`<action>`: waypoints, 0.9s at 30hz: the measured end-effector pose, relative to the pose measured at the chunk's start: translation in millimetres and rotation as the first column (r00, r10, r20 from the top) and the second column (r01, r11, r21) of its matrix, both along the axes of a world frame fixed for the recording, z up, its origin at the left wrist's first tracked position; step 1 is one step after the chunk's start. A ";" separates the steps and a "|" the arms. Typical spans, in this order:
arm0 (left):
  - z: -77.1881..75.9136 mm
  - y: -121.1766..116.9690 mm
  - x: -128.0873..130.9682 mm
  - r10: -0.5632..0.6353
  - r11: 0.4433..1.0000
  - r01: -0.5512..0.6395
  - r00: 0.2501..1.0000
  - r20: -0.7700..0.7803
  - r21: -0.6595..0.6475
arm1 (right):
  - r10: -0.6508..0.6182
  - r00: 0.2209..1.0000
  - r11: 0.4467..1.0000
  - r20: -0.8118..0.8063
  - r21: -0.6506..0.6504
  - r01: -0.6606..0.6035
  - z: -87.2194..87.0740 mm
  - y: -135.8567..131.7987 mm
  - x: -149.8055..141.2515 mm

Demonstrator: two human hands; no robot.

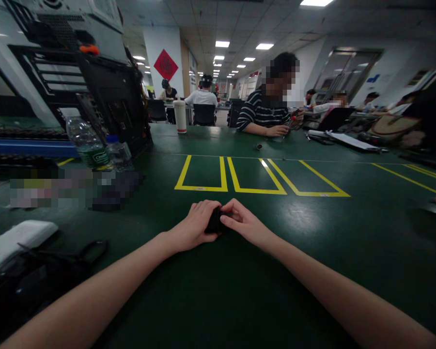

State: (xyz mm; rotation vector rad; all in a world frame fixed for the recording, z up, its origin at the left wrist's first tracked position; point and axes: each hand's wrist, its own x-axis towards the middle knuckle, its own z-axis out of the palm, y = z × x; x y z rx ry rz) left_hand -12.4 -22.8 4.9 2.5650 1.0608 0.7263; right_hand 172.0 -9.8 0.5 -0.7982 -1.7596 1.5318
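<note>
A small black block-like object (213, 221) sits between my two hands, low over the green tabletop (218, 286). My left hand (196, 223) is closed around its left side, fingers over the top and thumb below. From the right, my right hand (241, 220) meets it with thumb and bent fingers pinched at its edge. The object is dark and mostly covered by fingers, so its kind cannot be made out. Beyond the hands, yellow tape outlines (201, 188) mark the table.
At the left stand a water bottle (83, 138), a smaller clear bottle (119, 154) and a black computer frame (111, 92). A white box (22, 237) and a black bag-like item (39, 276) lie nearer. Across the table are a white cup (180, 116) and a seated person (263, 109).
</note>
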 end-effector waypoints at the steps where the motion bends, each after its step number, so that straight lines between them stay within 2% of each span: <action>1: -0.3 0.0 0.1 0.001 1.000 -0.001 1.000 0.002 0.000 | -0.005 1.000 1.000 0.002 -0.002 0.005 0.4 -0.2 -0.7; 6: -1.5 0.1 -0.7 0.001 1.000 -0.001 1.000 0.015 -0.001 | -0.023 0.996 0.999 0.083 -0.041 0.026 4.7 -1.7 -0.7; 14: 0.0 -0.3 -0.9 -0.001 0.999 0.002 1.000 0.017 -0.037 | 0.081 0.995 0.995 0.059 -0.060 -0.078 2.9 1.0 4.3; 21: 0.6 0.0 -0.7 -0.010 1.000 0.010 1.000 0.001 -0.019 | -0.004 0.998 1.000 0.055 -0.028 0.005 1.7 0.3 0.2; 27: -0.4 0.3 -0.5 -0.004 1.000 0.004 1.000 0.008 -0.002 | 0.012 0.995 0.999 0.096 -0.045 -0.007 2.1 2.0 1.0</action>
